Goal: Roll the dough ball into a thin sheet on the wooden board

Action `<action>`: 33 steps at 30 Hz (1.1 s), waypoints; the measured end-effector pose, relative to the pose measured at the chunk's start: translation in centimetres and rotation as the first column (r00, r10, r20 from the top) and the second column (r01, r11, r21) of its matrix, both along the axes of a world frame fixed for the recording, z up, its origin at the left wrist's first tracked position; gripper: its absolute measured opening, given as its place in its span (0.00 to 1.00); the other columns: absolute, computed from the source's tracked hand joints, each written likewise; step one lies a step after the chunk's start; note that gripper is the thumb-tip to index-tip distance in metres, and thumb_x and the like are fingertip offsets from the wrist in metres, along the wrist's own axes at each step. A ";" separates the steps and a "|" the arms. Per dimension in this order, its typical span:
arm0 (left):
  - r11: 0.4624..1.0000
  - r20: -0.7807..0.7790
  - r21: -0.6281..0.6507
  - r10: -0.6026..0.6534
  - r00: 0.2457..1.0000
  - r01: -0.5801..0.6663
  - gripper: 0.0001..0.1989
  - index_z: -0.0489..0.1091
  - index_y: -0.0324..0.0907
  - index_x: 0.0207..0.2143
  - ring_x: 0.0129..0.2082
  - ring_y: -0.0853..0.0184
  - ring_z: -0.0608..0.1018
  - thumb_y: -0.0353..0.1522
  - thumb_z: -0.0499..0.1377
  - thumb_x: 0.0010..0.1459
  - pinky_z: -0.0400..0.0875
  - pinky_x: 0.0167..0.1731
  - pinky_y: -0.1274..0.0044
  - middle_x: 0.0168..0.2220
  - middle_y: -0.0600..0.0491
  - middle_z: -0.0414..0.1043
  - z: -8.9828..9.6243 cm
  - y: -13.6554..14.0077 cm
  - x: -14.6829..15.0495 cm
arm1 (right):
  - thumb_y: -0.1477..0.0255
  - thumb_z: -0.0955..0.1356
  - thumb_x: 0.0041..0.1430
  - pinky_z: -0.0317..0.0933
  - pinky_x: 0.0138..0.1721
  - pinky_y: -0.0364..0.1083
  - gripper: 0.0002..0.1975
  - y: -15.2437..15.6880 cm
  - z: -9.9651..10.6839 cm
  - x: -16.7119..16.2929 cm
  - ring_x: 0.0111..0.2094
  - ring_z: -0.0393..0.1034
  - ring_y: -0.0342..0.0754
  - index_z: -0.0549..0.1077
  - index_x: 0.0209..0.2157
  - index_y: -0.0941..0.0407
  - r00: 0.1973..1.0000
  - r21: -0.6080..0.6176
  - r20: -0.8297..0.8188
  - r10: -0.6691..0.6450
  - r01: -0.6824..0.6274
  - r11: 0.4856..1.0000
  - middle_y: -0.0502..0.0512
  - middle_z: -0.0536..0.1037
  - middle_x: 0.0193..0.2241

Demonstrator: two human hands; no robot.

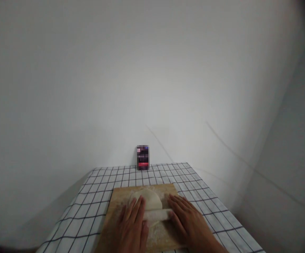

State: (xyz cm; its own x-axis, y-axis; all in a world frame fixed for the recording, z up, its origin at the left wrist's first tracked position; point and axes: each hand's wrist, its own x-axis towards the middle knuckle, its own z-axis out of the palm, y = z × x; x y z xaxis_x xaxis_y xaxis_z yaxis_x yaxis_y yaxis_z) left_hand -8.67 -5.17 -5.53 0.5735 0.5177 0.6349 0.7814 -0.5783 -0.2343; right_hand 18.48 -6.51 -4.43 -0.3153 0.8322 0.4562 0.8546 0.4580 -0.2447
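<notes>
A pale rolling pin lies crosswise over a flat round of dough on a floured wooden board. My left hand rests on the pin's left part, fingers stretched forward and its thumb near the pin's lower side. On the right end lies my right hand, fingers extended flat and the thumb beside the pin. Both hands cover the pin's ends, and the left one hides part of the dough. Flour is smeared over the board around them.
Under the board is a white tablecloth with a dark grid. A phone-like upright object, its face pixelated, stands at the table's back edge against the white wall. Another wall rises at the right.
</notes>
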 end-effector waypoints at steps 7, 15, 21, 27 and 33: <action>0.994 0.013 -0.108 0.021 1.000 -0.019 0.33 0.44 0.48 0.75 0.62 0.52 0.74 0.40 0.49 0.71 0.75 0.56 0.57 0.66 0.46 0.66 -1.9 1.2 -0.6 | 0.63 0.59 0.74 0.58 0.66 0.62 0.20 1.9 1.3 -0.2 0.64 0.66 0.59 0.76 0.55 0.52 0.999 -0.075 0.048 0.000 0.004 0.997 0.60 0.75 0.61; 0.955 -0.017 -0.248 0.162 0.987 -0.161 0.22 0.71 0.44 0.61 0.62 0.49 0.74 0.37 0.47 0.72 0.70 0.59 0.49 0.61 0.44 0.73 2.0 5.0 0.5 | 0.59 0.56 0.74 0.67 0.47 0.49 0.23 7.9 7.2 -1.2 0.47 0.79 0.55 0.80 0.46 0.53 0.987 -0.317 0.159 0.018 0.034 0.948 0.59 0.84 0.45; 0.961 -0.042 -0.239 0.131 0.991 -0.137 0.21 0.71 0.42 0.60 0.63 0.50 0.73 0.32 0.47 0.70 0.72 0.58 0.52 0.63 0.42 0.71 2.3 6.6 0.7 | 0.61 0.55 0.74 0.64 0.54 0.52 0.24 9.6 5.0 -0.3 0.53 0.75 0.54 0.78 0.53 0.53 0.994 -0.357 0.086 0.071 -0.036 0.934 0.59 0.82 0.51; 0.974 -0.001 -0.215 0.069 0.998 -0.068 0.23 0.67 0.38 0.63 0.66 0.49 0.70 0.36 0.47 0.71 0.68 0.62 0.49 0.65 0.41 0.69 2.5 4.9 0.6 | 0.63 0.55 0.74 0.59 0.64 0.57 0.24 6.9 3.1 0.1 0.64 0.66 0.56 0.75 0.58 0.55 0.999 -0.230 0.048 0.005 0.006 0.973 0.62 0.75 0.61; 0.991 0.017 -0.133 0.036 0.999 -0.033 0.27 0.61 0.36 0.67 0.68 0.51 0.67 0.38 0.47 0.71 0.68 0.63 0.53 0.68 0.43 0.63 1.1 2.7 1.0 | 0.65 0.54 0.76 0.58 0.67 0.58 0.24 2.1 2.2 -0.4 0.67 0.63 0.55 0.75 0.58 0.56 1.000 -0.156 -0.011 -0.013 0.011 0.988 0.61 0.74 0.62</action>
